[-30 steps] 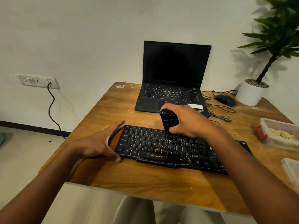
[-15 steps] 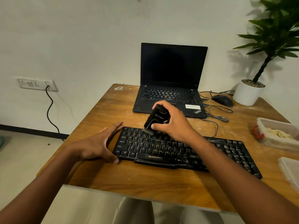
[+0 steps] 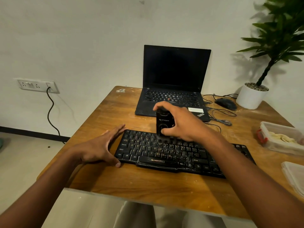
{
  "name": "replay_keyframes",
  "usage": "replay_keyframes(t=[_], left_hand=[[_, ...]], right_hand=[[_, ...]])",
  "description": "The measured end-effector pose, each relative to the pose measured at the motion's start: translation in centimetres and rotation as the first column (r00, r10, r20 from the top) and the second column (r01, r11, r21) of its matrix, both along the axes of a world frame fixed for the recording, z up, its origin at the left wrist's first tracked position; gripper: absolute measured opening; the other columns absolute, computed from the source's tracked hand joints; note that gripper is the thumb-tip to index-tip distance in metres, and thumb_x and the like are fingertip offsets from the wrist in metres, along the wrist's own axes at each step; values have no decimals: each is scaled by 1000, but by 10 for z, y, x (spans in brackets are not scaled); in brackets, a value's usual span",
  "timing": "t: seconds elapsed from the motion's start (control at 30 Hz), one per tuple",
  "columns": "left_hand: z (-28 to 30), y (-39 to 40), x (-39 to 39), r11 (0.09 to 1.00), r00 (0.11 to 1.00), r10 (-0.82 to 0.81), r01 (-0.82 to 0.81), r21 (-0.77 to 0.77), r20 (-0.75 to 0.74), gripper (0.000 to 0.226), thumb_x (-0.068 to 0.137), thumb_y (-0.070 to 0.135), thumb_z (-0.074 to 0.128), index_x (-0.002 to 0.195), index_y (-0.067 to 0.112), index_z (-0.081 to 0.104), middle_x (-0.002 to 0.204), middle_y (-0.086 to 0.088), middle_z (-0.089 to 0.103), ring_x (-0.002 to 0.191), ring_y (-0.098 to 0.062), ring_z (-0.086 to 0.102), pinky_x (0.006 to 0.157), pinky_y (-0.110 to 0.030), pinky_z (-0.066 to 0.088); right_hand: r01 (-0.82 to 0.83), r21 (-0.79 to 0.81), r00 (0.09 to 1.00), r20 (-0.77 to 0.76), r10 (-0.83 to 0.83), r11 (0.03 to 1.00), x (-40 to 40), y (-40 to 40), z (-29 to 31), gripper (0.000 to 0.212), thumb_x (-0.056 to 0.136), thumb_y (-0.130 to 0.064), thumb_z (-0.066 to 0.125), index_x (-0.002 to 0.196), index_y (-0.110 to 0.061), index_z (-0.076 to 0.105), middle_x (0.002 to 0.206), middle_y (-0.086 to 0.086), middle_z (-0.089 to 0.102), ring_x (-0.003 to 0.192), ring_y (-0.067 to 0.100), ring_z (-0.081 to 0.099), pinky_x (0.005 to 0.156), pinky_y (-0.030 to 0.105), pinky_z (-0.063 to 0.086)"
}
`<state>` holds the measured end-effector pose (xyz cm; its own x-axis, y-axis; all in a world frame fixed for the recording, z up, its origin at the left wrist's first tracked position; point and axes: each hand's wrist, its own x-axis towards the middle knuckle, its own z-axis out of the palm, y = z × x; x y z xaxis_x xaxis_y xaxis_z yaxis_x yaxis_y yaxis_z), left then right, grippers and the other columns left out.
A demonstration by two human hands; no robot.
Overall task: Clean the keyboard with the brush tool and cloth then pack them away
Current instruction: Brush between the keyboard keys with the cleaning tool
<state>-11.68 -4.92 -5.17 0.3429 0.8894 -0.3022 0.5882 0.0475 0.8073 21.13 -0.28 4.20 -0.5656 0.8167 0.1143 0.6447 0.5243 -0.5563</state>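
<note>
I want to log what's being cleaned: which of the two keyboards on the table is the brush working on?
The separate black keyboard at the table's front, not the laptop's built-in one behind. The right hand holds the brush tool on its top rows.

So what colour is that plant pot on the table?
White, a plain plant pot at the table's far right corner, seen in the head view.

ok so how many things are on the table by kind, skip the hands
Keyboards: 1, the black keyboard
Laptops: 1, the laptop
Brush tools: 1, the black brush tool, gripped by the right hand
Mice: 1, the mouse
Potted plants: 1, the potted plant
Clear plastic containers: 1, the container
Total: 6
</note>
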Motion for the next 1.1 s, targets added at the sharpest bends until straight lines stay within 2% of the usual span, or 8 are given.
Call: replay_keyframes(t=[0.07, 0.13, 0.43, 0.63, 0.7, 0.8, 1.0, 1.1], left_hand=[[0, 0, 0, 1000, 1000, 6, -6, -8, -3, 145, 45, 49, 104, 146, 76, 4, 171, 2, 17, 158, -29, 12, 125, -61, 19], [1, 0, 0, 1000, 1000, 6, -6, -13, -4, 145, 45, 50, 104, 146, 77, 4, 171, 2, 16, 158, -28, 11, 126, -61, 18], [1, 0, 1, 1000, 1000, 20, -20, -11, -12, 145, 46, 46, 104, 145, 78, 3, 172, 2, 14, 159, -28, 9, 126, -60, 19], [1, 0, 1, 1000, 1000, 14, -14, -7, -6, 144, 47, 47, 104, 146, 77, 4, 171, 5, 16, 158, -28, 11, 126, -60, 20], [1, 0, 1, 1000, 1000, 17, -17, -7, -7, 144, 47, 47, 104, 146, 77, 4, 171, 4, 15, 158, -28, 11, 126, -60, 20], [1, 0, 1, 1000, 1000, 21, -21, -13, -5, 144, 46, 46, 104, 145, 78, 4, 172, 2, 14, 158, -29, 12, 125, -60, 21], [-1, 1, -1, 1000, 1000, 21, -22, -16, -16, 145, 46, 47, 104, 145, 78, 3, 172, 0, 13, 158, -30, 12, 125, -61, 20], [-2, 2, -1, 1000, 1000, 9, -9, -4, -11, 145, 46, 48, 104, 147, 75, 3, 171, 6, 16, 158, -28, 10, 126, -60, 19]], right_hand=[[-12, 11, 992, -126, 13, 1000, -9, -6, -12, 68, 85, -13, 83, 129, -49, 47, 112, -5, 64, 84, 14, 69, 60, 32, 64], [-22, 14, 990, -139, 24, 1000, -11, -9, -25, 65, 85, -13, 83, 128, -49, 49, 110, -6, 64, 87, 13, 68, 62, 31, 63], [-5, 1, 974, 226, 4, 1000, 16, 2, 2, 67, 83, -17, 82, 125, -54, 45, 108, -8, 59, 84, 12, 63, 61, 31, 59], [-17, -16, 977, -211, 13, 1000, -9, -4, -10, 61, 84, -11, 82, 123, -47, 51, 109, -1, 65, 84, 24, 71, 57, 38, 63], [-38, -37, 968, -251, 28, 999, -14, -6, -22, 60, 84, -11, 82, 122, -46, 51, 110, -1, 63, 86, 25, 70, 57, 38, 63], [-71, -46, 987, -146, 64, 996, -10, -7, -29, 60, 86, -11, 80, 123, -47, 50, 107, -4, 63, 84, 18, 68, 56, 29, 60], [-60, -39, 972, 224, 67, 997, 6, 3, -1, 64, 83, -16, 81, 121, -53, 45, 111, -5, 60, 89, 13, 60, 64, 32, 55], [-58, -51, 990, 122, 64, 997, 4, 2, 2, 64, 84, -13, 81, 121, -52, 47, 109, -3, 62, 80, 16, 67, 55, 27, 57]])
